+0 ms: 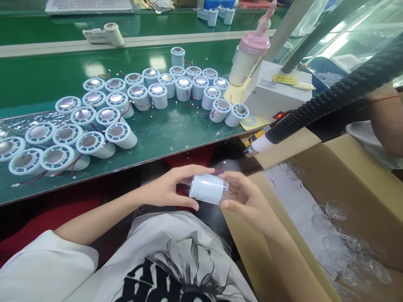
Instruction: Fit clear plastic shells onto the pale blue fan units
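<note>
In front of my shirt, a light blue cylinder (208, 188) lies on its side between my two hands, with a clear plastic piece (225, 192) around its right end. My left hand (176, 188) has its fingers and thumb around the cylinder's left end. My right hand (245, 197) grips the clear piece at the right end. A thin red wire (220, 168) with a small white plug sticks out above the cylinder. Several similar blue cylinders (159, 100) with round metal discs on top stand on the green table (157, 138), many with red and black wires.
At the right, a cardboard box (352, 167) holds several clear plastic pieces (336, 251). A black ribbed hose (330, 96) hangs over it. Behind are a white device (273, 94) and a pink-lidded bottle (248, 54). Another person's arm (387, 117) shows at the right edge.
</note>
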`<state>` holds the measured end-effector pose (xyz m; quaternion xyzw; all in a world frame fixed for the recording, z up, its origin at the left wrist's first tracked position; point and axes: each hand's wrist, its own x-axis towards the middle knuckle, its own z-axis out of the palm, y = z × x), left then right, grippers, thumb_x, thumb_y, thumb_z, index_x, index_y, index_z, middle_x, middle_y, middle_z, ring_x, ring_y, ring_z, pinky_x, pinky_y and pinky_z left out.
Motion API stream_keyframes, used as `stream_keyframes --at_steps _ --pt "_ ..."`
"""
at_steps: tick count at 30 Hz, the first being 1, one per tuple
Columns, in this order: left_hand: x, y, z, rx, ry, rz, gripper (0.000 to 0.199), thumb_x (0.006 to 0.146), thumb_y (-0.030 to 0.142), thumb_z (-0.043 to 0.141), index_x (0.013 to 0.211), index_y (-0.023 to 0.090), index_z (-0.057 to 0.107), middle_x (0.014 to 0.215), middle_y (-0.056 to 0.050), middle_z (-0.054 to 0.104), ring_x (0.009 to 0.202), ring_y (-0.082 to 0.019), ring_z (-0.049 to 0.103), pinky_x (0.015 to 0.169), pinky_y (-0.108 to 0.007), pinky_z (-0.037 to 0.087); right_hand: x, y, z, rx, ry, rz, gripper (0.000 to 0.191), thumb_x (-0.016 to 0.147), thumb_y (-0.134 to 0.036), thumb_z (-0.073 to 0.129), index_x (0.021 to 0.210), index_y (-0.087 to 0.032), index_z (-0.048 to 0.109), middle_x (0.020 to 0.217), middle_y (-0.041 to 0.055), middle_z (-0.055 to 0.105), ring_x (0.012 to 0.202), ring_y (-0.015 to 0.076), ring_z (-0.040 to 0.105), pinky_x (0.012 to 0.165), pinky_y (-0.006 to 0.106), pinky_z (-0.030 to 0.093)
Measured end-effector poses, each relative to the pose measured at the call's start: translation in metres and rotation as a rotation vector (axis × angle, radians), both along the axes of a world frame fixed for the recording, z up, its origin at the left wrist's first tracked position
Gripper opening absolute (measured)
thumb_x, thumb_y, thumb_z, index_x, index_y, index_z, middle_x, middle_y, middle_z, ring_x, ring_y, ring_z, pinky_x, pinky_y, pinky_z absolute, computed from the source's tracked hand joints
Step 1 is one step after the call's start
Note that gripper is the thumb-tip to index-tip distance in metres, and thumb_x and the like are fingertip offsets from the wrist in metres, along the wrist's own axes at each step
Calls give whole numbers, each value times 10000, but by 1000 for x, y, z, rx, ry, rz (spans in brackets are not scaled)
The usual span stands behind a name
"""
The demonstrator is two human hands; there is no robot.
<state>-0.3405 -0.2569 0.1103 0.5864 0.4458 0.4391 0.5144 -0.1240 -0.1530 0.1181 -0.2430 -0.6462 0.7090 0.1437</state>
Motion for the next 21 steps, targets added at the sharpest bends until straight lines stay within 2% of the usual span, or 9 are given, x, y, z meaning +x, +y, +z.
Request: stream_keyframes --at_steps 6,13,21 --pt "-2 -1 -2 57 47 1 768 705 187 774 1388 308 444 1425 -105 476 1283 -266 487 993 -355 489 -5 -1 1 -128 -43 -28 408 746 -382 737 1072 -238 538 985 47 668 857 179 652 708 287 559" --pt "-4 -2 -5 85 80 -2 762 707 204 773 1389 284 444 1432 -117 464 1303 -275 465 1020 -384 471 -11 -2 -5 -341 -59 -57 394 757 -475 693 1003 -220 523 783 -13 655 626 143 664 580 277 576" --pt "-5 0 -4 131 104 -18 758 710 194 772 1385 300 445 1436 -104 460 1326 -265 436 1041 -384 449 -15 -5 -8 -461 -141 -51 498 739 -645 625 903 -195 491 591 -21 637 490 134 641 433 193 496"
